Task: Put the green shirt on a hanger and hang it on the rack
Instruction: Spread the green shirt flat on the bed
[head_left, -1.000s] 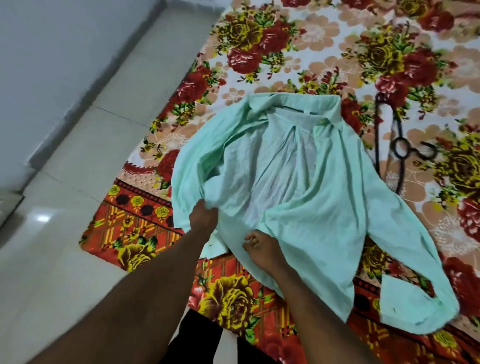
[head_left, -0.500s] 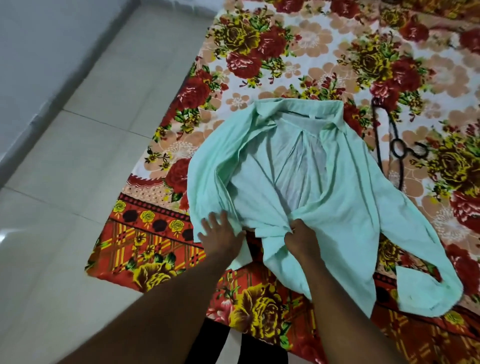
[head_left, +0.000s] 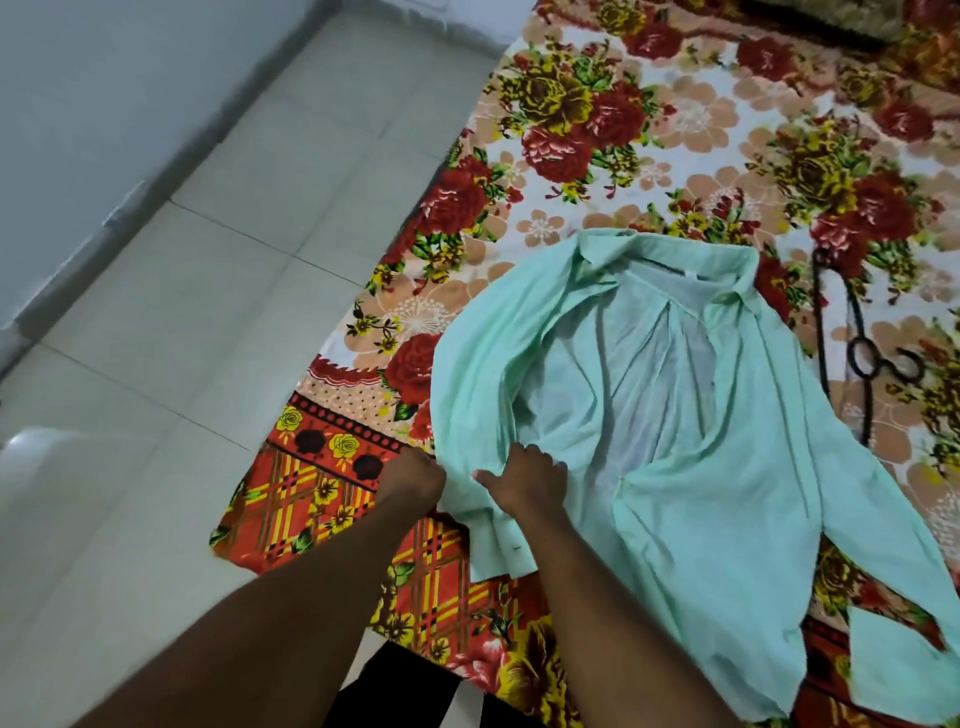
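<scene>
Since half a second ago both hands have shifted onto the near-left front panel of the pale green long-sleeved shirt (head_left: 675, 415), which lies open on the red floral blanket (head_left: 649, 130). The left hand (head_left: 410, 478) curls on the panel's edge. The right hand (head_left: 527, 480) pinches the button strip. The black wire hanger (head_left: 852, 358) lies untouched beside the far sleeve. Tugging one panel could bunch the collar and drag the hem off the blanket.
</scene>
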